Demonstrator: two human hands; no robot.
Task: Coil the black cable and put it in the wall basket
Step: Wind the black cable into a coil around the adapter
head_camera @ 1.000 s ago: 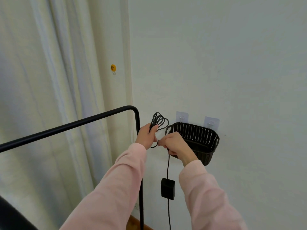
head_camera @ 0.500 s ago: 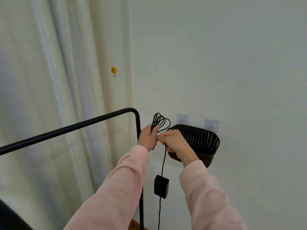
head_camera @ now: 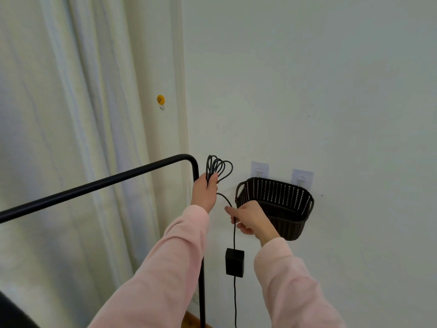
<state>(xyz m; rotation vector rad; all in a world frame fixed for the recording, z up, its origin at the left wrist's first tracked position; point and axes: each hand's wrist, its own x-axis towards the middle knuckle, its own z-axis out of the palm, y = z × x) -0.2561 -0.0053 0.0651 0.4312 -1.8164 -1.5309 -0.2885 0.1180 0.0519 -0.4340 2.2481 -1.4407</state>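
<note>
While L hand [head_camera: 204,192] raised gripping cable [head_camera: 219,166] loops, R hand [head_camera: 251,218] lower, pinching slack by basket [head_camera: 279,192].

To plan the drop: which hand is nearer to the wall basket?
Right. The right hand pinches the cable in front of the wall basket's left end; the left hand holds the loops farther left, apart from it.

I have the left hand [head_camera: 205,194] raised to the left of the basket [head_camera: 272,192], about level with its rim, fingers curled round the gathered loops of the cable [head_camera: 218,166]. My right hand [head_camera: 250,218] sits lower, just in front of the basket's left end, pinching the hanging strand between thumb and curled fingers. Both arms, in pink sleeves [head_camera: 165,268], angle up toward the basket from below, wrists bare.
</note>
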